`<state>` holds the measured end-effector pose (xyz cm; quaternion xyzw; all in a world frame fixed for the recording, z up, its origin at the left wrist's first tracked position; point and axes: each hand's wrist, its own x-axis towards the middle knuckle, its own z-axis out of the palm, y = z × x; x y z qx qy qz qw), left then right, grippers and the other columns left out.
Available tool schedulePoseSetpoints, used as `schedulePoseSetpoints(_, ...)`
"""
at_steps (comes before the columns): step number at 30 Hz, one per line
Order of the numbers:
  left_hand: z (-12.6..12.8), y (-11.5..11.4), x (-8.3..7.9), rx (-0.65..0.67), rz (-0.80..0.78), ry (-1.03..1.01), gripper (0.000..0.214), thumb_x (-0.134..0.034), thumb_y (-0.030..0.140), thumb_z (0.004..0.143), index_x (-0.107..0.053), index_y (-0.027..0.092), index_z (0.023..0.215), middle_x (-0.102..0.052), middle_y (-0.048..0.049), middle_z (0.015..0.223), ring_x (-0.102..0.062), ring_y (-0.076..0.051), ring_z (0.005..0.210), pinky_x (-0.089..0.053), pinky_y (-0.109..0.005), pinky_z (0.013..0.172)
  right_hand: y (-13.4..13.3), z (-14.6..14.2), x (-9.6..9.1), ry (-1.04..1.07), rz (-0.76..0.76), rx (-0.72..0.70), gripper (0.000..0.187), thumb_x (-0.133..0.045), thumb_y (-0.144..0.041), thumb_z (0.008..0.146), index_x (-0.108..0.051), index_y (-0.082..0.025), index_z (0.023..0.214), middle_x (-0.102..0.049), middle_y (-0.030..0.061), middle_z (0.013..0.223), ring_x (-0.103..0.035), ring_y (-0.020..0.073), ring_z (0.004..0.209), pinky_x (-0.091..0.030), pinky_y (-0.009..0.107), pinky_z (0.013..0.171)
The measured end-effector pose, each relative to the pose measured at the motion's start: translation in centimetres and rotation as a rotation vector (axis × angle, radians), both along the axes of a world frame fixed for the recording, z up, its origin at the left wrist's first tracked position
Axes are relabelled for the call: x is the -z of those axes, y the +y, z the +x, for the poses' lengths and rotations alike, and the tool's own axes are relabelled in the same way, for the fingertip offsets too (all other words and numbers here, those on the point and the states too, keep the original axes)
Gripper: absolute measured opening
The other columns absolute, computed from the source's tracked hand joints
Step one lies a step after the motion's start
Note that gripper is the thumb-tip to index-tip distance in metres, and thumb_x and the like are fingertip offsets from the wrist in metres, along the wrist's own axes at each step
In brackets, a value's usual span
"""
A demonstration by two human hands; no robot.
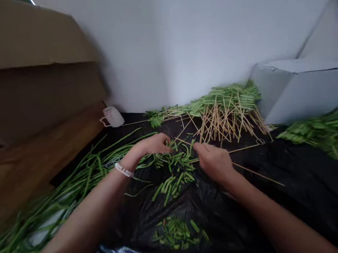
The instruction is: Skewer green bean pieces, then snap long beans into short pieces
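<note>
Right hand [214,158]: fingertips closed, pinching thin stick [183,141]. Left hand [157,143]: fingers half-curled beside cut green stalks [177,165], hold unclear. Stalks strewn on black sheet [222,219], between hands and nearer.

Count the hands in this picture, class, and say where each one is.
2. The left hand is by the cut green pieces; the right hand, across from it, grips a thin stick. Neither is hidden.

Cardboard box [32,39] beside pale wall [203,39]
</note>
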<state>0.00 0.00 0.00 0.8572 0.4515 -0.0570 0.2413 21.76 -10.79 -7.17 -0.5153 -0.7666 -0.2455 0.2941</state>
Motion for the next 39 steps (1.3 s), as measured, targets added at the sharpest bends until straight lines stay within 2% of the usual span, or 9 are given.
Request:
schedulePoseSetpoints(3,-0.5,-1.8,1.6,-0.097,0.026,-0.203,0.028,-0.069,0.041,0.072,-0.069,0.017,0.088,-0.067,0.0002,0.075,-0.056,-0.015,0.065,-0.036,-0.025,0.057,0.2,0.1,0.0,0.0,-0.06,-0.003,0.022,-0.049,-0.011,0.089,-0.069,-0.017,0.095,-0.064,0.0019,0.07,-0.056,0.0151,0.062,-0.026,0.028,0.056)
schedulePoseSetpoints(5,-0.7,-3.0,2.7,-0.245,0.197,-0.35,0.031,-0.067,0.042,0.076,-0.069,0.017,0.094,-0.07,-0.0032,0.087,-0.059,-0.017,0.073,-0.04,-0.026,0.063,0.2,0.1,0.1,0.001,-0.09,0.0,0.021,-0.049,-0.012,0.09,-0.069,-0.017,0.095,-0.065,0.0018,0.071,-0.056,0.015,0.062,-0.026,0.028,0.056)
schedulePoseSetpoints(7,-0.9,-4.2,3.8,-0.368,0.376,-0.425,0.024,-0.062,0.038,0.081,-0.07,0.016,0.088,-0.071,-0.0044,0.086,-0.058,-0.016,0.071,-0.04,-0.027,0.065,0.2,0.0,0.2,0.003,-0.107,0.003,0.02,-0.05,-0.013,0.09,-0.069,-0.018,0.094,-0.065,0.0016,0.072,-0.057,0.0148,0.062,-0.026,0.028,0.056)
schedulePoseSetpoints(9,-0.9,-5.2,4.9,-0.411,0.425,-0.491,0.021,-0.061,0.035,0.083,-0.071,0.017,0.081,-0.069,-0.0035,0.079,-0.055,-0.015,0.065,-0.039,-0.026,0.063,0.1,-0.2,0.3,0.005,-0.104,0.003,0.019,-0.05,-0.014,0.091,-0.069,-0.018,0.095,-0.065,0.0013,0.073,-0.056,0.0146,0.062,-0.026,0.028,0.056)
schedulePoseSetpoints(17,-1.0,-6.6,7.2,-0.405,0.45,-0.555,0.013,-0.062,0.025,0.084,-0.072,0.017,0.081,-0.066,-0.0027,0.079,-0.053,-0.013,0.063,-0.039,-0.025,0.064,0.1,-0.6,0.3,-0.001,-0.101,0.003,0.021,-0.049,-0.016,0.093,-0.069,-0.018,0.091,-0.065,0.0018,0.07,-0.056,0.0149,0.06,-0.025,0.029,0.056)
schedulePoseSetpoints(24,0.1,-6.5,8.8,-0.329,0.549,-0.448,0.018,-0.069,0.037,0.083,-0.076,0.02,0.085,-0.065,-0.0045,0.086,-0.059,-0.017,0.074,-0.041,-0.027,0.069,-0.1,-0.9,0.4,-0.029,-0.145,-0.01,0.022,-0.048,-0.017,0.093,-0.069,-0.017,0.098,-0.066,0.0022,0.072,-0.056,0.0149,0.062,-0.026,0.029,0.056)
schedulePoseSetpoints(30,0.4,-6.6,8.8,-0.283,0.572,-0.411,0.008,-0.066,0.025,0.085,-0.073,0.021,0.083,-0.067,-0.0038,0.087,-0.06,-0.018,0.081,-0.042,-0.029,0.074,-0.1,-1.0,0.5,-0.026,-0.171,-0.007,0.022,-0.048,-0.016,0.093,-0.07,-0.018,0.096,-0.066,0.002,0.073,-0.055,0.014,0.061,-0.026,0.029,0.056)
schedulePoseSetpoints(34,0.0,-6.3,8.4,-0.457,0.417,-0.733,0.007,-0.068,0.025,0.082,-0.072,0.019,0.082,-0.069,-0.002,0.076,-0.059,-0.017,0.072,-0.043,-0.028,0.071,-0.1,-0.9,0.6,-0.02,-0.136,-0.016,0.023,-0.048,-0.017,0.093,-0.07,-0.018,0.098,-0.065,0.0018,0.072,-0.055,0.0139,0.061,-0.027,0.029,0.056)
schedulePoseSetpoints(39,-0.3,-6.0,8.1,-0.703,-0.212,-1.328,0.034,-0.083,0.034,0.066,-0.075,0.015,0.093,-0.074,-0.0046,0.083,-0.061,-0.012,0.069,-0.046,-0.024,0.068,-0.1,-1.0,0.6,-0.016,-0.075,-0.056,0.024,-0.047,-0.015,0.093,-0.07,-0.017,0.099,-0.065,0.0018,0.07,-0.054,0.0137,0.06,-0.028,0.029,0.056)
